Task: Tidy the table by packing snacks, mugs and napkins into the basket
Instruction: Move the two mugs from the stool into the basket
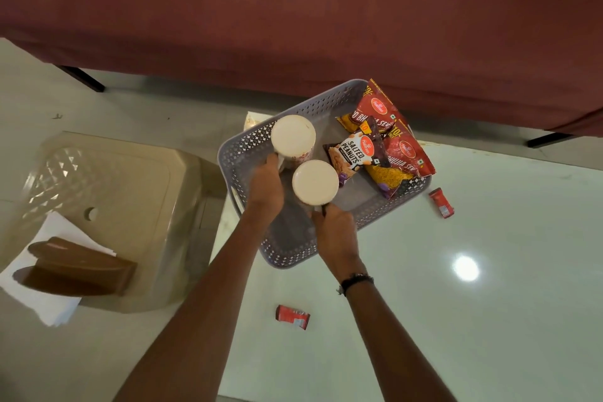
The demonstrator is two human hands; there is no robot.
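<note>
A grey perforated basket lies on the white glossy table. Inside it, at the right end, lie several snack packets: a salted peanuts packet and two red bhujia packets. My left hand grips the handle of a white mug over the basket's left part. My right hand holds the handle of a second white mug just right of it. Both mugs are upright, seen from above. Whether they rest on the basket floor cannot be told.
Two small red packets lie on the table, one right of the basket and one near my arms. A beige plastic chair stands at the left, with a brown object on white paper. A maroon sofa fills the back.
</note>
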